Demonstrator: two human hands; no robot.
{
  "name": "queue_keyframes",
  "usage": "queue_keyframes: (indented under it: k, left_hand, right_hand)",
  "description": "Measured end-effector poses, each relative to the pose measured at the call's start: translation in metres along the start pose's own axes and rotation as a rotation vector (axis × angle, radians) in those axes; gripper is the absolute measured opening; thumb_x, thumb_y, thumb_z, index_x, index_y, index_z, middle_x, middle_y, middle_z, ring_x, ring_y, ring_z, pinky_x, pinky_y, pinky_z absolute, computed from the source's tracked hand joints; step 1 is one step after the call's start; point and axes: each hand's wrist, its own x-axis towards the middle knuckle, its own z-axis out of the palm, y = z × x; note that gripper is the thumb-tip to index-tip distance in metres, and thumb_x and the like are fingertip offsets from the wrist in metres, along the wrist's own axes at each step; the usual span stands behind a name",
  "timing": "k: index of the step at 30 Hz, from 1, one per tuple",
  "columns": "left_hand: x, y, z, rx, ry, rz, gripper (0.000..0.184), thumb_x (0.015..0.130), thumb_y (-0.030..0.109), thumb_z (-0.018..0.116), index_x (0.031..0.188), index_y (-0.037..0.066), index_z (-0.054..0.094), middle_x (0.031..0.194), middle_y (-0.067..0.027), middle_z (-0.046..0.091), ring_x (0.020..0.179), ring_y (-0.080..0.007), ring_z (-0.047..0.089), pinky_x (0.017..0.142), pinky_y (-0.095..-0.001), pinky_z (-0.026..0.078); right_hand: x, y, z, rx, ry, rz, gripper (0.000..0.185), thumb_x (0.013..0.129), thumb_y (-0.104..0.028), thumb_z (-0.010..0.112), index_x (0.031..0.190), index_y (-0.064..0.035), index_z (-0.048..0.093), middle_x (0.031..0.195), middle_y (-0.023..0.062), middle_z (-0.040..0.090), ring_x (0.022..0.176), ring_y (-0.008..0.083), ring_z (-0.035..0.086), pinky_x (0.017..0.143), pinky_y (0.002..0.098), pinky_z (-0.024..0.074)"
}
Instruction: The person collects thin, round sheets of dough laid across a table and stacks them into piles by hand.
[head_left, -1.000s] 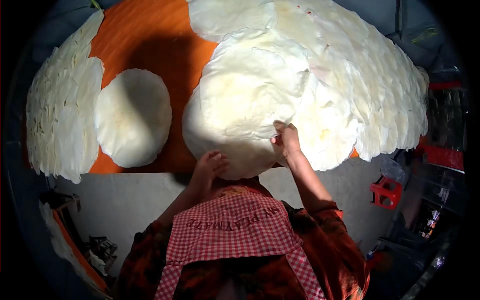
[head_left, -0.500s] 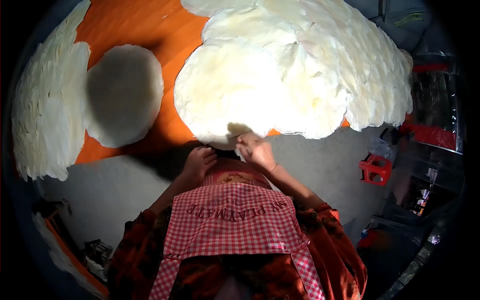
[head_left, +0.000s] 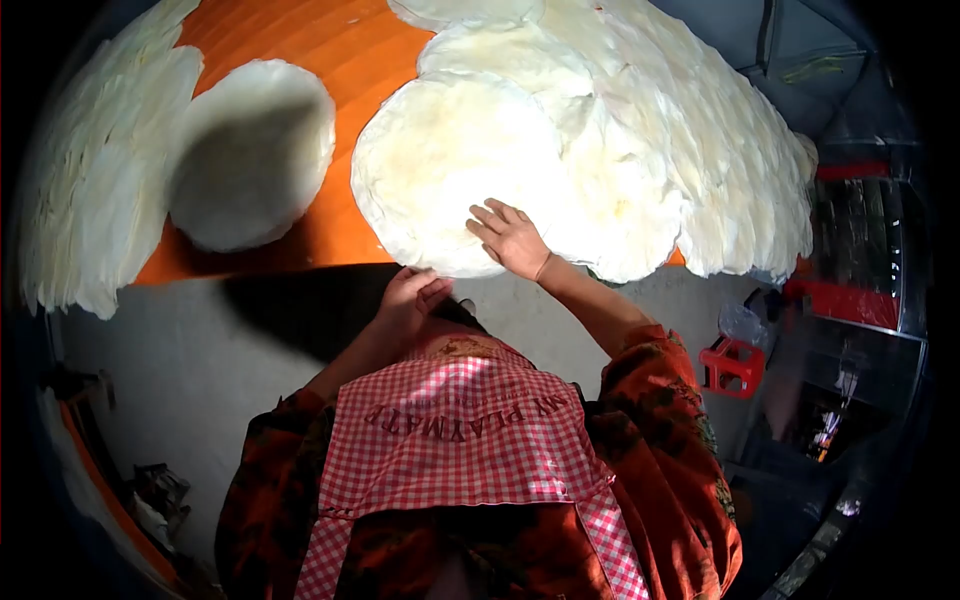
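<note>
A round, thin white sheet (head_left: 450, 150) lies on the orange surface (head_left: 345, 110), its right side against a mass of overlapping white sheets (head_left: 690, 130). My right hand (head_left: 508, 238) rests on the lower right part of this sheet, palm down and fingers apart. At the sheet's near edge is my left hand (head_left: 410, 298), its fingers curled close together; whatever is between them is hidden. Another round sheet (head_left: 255, 155) lies to the left, partly in shadow, beside a pile of layered sheets (head_left: 105, 170).
Below the surface's near edge is a grey floor (head_left: 180, 350). A red stool (head_left: 733, 367) stands on the right, near plastic-wrapped goods (head_left: 860, 250). Dark items (head_left: 160, 495) lie at the lower left. A checked apron (head_left: 460, 430) covers my front.
The crumpled upper layer on the middle sheet now lies flatter. My right hand moved down to the near edge, then up onto the sheet and spread. My left hand has come up to the edge.
</note>
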Motion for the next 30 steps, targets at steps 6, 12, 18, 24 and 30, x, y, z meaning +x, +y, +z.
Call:
queue_keyframes:
  k: [6,12,18,24,30]
  left_hand:
    - [0.009,-0.019,0.010,0.071,0.150,0.114,0.015,0.093,0.015,0.050,0.102,0.002,0.049,0.090,-0.0098,0.059,0.078,-0.0183,0.062,0.075,-0.0341,0.054]
    - [0.009,-0.025,0.025,0.107,0.192,0.223,0.014,0.091,0.011,0.049,0.103,0.003,0.049,0.089,-0.0084,0.058,0.074,-0.0176,0.061,0.074,-0.0335,0.055]
    - [0.008,-0.018,0.029,0.100,0.151,0.266,0.017,0.090,0.010,0.051,0.106,0.003,0.050,0.090,-0.0070,0.058,0.074,-0.0161,0.061,0.071,-0.0312,0.055]
    - [0.013,-0.017,0.025,0.052,0.151,0.301,0.018,0.087,0.005,0.050,0.104,0.002,0.053,0.090,-0.0071,0.061,0.077,-0.0155,0.061,0.071,-0.0295,0.053]
    - [0.016,-0.006,0.019,0.030,-0.005,0.297,0.018,0.081,-0.001,0.050,0.099,0.001,0.053,0.091,-0.0085,0.060,0.077,-0.0186,0.061,0.073,-0.0293,0.051]
  right_hand:
    - [-0.006,-0.014,0.005,0.171,0.207,-0.011,0.032,0.069,-0.003,0.059,0.101,0.0012,0.063,0.106,0.0124,0.059,0.099,0.0301,0.056,0.083,0.0324,0.0496]
    - [0.002,-0.038,0.017,0.297,0.259,0.100,0.029,0.071,-0.004,0.056,0.099,0.0017,0.063,0.104,0.0149,0.060,0.099,0.0298,0.055,0.083,0.0338,0.0490]
    - [0.019,-0.048,0.009,0.391,0.212,0.040,0.028,0.073,-0.004,0.059,0.101,0.0002,0.063,0.103,0.0143,0.058,0.095,0.0304,0.057,0.077,0.0352,0.0504]
    - [0.012,-0.040,0.010,0.410,0.131,-0.047,0.030,0.073,-0.006,0.061,0.102,0.0024,0.061,0.105,0.0161,0.056,0.098,0.0324,0.054,0.081,0.0370,0.0478]
    - [0.024,-0.047,-0.004,0.590,0.031,0.095,0.035,0.072,-0.013,0.067,0.102,0.0025,0.059,0.106,0.0189,0.055,0.102,0.0369,0.050,0.087,0.0397,0.0440]
